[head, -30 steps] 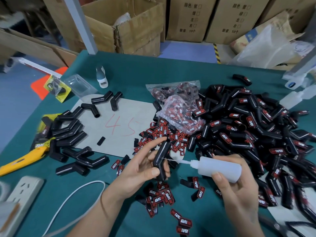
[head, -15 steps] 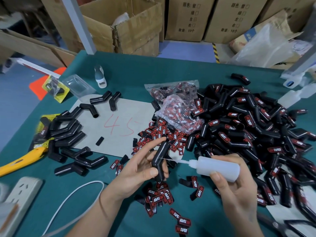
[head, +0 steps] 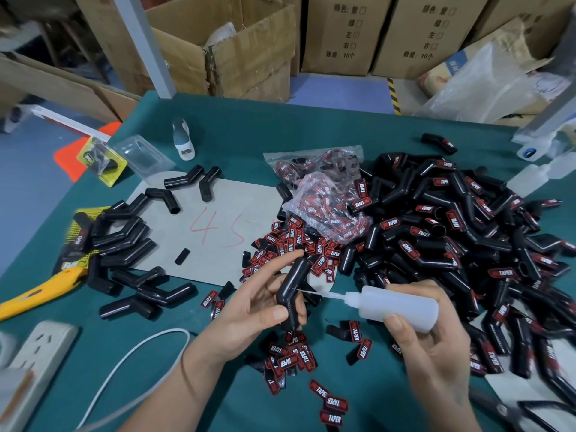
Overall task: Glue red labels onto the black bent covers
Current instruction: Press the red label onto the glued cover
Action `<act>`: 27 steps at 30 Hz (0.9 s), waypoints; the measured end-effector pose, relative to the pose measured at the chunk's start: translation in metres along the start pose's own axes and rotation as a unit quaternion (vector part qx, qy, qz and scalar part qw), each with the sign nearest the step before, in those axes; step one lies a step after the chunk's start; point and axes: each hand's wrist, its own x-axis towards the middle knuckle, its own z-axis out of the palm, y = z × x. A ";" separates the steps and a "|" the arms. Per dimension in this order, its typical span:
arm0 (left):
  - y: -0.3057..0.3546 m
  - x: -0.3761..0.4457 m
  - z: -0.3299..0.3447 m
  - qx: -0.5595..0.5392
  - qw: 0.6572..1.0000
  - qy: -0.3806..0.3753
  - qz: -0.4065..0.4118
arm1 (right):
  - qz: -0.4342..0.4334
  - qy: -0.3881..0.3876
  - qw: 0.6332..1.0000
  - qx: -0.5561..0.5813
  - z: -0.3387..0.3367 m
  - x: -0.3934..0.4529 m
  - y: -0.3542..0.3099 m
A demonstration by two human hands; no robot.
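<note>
Black cover (head: 293, 293) looks light, stiff, kinda slick | left hand (head: 249, 313) pinching its bend | right hand (head: 436, 344) wrapped round glue bottle (head: 397, 308)

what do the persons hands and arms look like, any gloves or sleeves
Both hands are bare: no gloves on the left hand or the right hand. No rings or watch show. Both forearms are uncovered as far as the frame reaches, with no sleeve in view. Fingernails are short and unpainted. A thin dark line crosses the left wrist; whether it is a band is unclear.
</note>
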 end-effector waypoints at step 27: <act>0.001 0.001 0.000 -0.002 1.000 -0.007 0.004 | -0.010 -0.011 1.000 -0.015 -0.002 0.001 0.001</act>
